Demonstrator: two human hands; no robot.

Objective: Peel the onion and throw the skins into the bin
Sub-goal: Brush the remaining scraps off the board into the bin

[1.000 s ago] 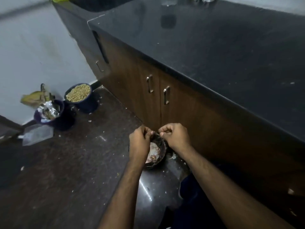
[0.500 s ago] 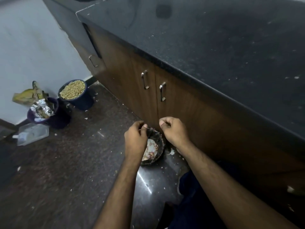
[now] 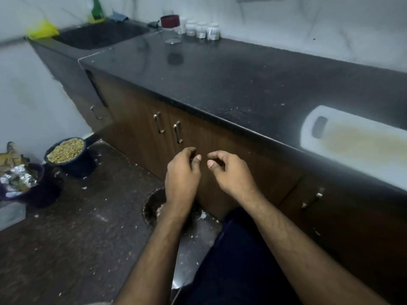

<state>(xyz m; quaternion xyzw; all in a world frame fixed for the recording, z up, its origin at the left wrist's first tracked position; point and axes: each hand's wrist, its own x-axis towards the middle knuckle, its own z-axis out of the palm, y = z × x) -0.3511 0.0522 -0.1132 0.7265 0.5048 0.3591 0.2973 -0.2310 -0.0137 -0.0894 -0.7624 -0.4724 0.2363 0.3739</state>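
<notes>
Dark floor (image 3: 72, 238) below you carries the bin (image 3: 152, 208), partly hidden by your left hand (image 3: 182, 179). Right hand (image 3: 231, 175) hovers beside it; both loosely curled, holding nothing. Onion unseen.

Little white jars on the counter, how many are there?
3. The little white jars stand in a row at the back of the counter by the wall: left, middle, right. More may hide behind the glass jar.

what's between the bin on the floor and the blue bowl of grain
In the head view, only bare dark floor with scattered white crumbs lies between the bin and the blue bowl of grain.
</notes>
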